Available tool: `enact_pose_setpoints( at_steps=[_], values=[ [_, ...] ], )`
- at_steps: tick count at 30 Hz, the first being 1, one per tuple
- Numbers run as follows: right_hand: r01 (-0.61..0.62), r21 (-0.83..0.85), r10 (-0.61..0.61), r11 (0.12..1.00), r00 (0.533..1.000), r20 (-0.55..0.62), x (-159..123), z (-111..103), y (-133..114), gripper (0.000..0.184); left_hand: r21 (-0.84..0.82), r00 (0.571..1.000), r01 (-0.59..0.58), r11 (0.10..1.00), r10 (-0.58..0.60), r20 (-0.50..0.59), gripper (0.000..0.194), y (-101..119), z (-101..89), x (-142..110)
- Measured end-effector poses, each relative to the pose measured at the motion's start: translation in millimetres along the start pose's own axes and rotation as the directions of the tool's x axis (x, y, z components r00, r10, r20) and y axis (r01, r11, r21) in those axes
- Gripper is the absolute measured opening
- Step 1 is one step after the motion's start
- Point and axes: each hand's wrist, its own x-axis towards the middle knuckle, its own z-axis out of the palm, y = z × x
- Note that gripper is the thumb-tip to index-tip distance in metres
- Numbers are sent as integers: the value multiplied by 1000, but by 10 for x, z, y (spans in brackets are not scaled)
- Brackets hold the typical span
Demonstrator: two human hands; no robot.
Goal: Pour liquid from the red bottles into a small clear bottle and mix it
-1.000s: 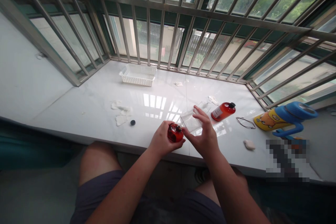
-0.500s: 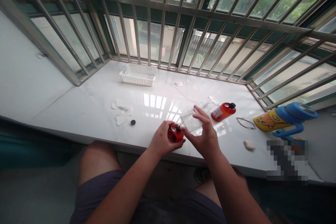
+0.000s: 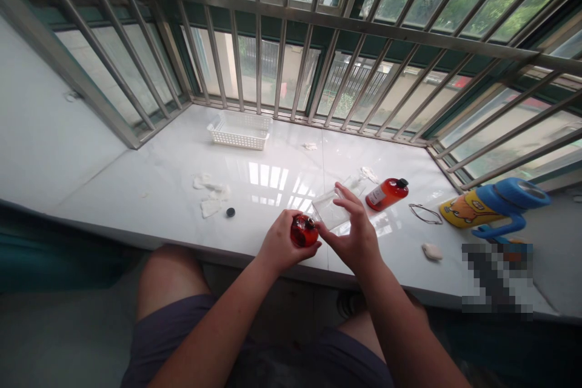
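My left hand (image 3: pixel 282 241) is wrapped round a red translucent bottle (image 3: pixel 302 233), held above the front edge of the white sill. The bottle's neck faces up and to the right and looks dark; I cannot make out whether it is open. My right hand (image 3: pixel 354 230) is beside it, fingers spread, with the thumb tip at the bottle's neck. Behind those fingers lies a clear plastic piece (image 3: pixel 331 207), partly hidden. A small black cap (image 3: pixel 230 212) rests to the left. Another red bottle (image 3: pixel 386 194), with a black cap and pale label, lies to the right.
A white perforated basket (image 3: pixel 239 144) stands at the back by the window bars (image 3: pixel 309 73). Crumpled tissues (image 3: pixel 210 208) lie at the left. On the right are a thin cord loop (image 3: pixel 426 213), a beige object (image 3: pixel 431 251) and a blue-and-yellow flask (image 3: pixel 491 203).
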Motion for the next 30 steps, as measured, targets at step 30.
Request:
enact_pose_setpoints(
  at_steps=[30],
  values=[
    [101,-48,-98,994,994,48,88,-58,-14,57,-11,999,29,1000,-29,16,68,1,4,11]
  ],
)
